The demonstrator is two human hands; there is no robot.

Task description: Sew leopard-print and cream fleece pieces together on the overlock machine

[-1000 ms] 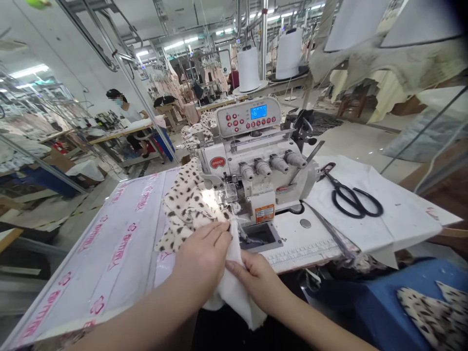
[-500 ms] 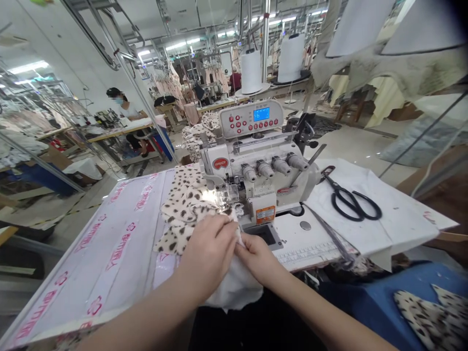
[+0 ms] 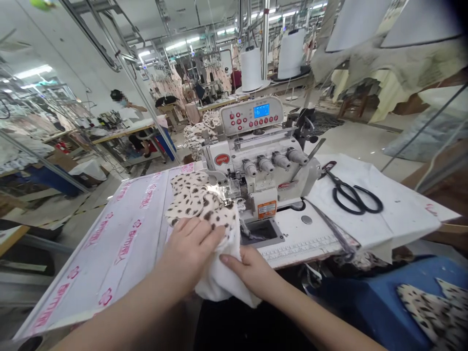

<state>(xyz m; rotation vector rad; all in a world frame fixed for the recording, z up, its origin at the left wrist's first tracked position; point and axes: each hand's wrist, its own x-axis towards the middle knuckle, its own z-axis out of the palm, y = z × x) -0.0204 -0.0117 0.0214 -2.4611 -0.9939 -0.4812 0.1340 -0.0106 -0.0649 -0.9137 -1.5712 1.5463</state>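
Observation:
A spotted fleecy fabric (image 3: 193, 197) with a white underside lies at the needle area of a white sewing machine (image 3: 263, 161), under its lit presser foot. My left hand (image 3: 192, 251) rests on the spotted side near the table's front edge, fingers curled together on the cloth. To its right, my right hand (image 3: 248, 270) pinches the white part of the fabric, thumb on top and fingers beneath. The cloth's white part hangs over the front edge between my hands. Both hands are in front of the machine, a little apart from each other.
Black scissors (image 3: 353, 195) lie on the white sheet right of the machine. Thread cones (image 3: 250, 70) stand behind it. Spotted pieces (image 3: 431, 312) rest on a blue surface (image 3: 373, 297) at lower right. A person (image 3: 127, 112) sits at another table at the back left.
My left hand has moved left and down, away from the needle area, and more spotted fabric shows. My right hand has shifted slightly down, its thumb now over the white cloth.

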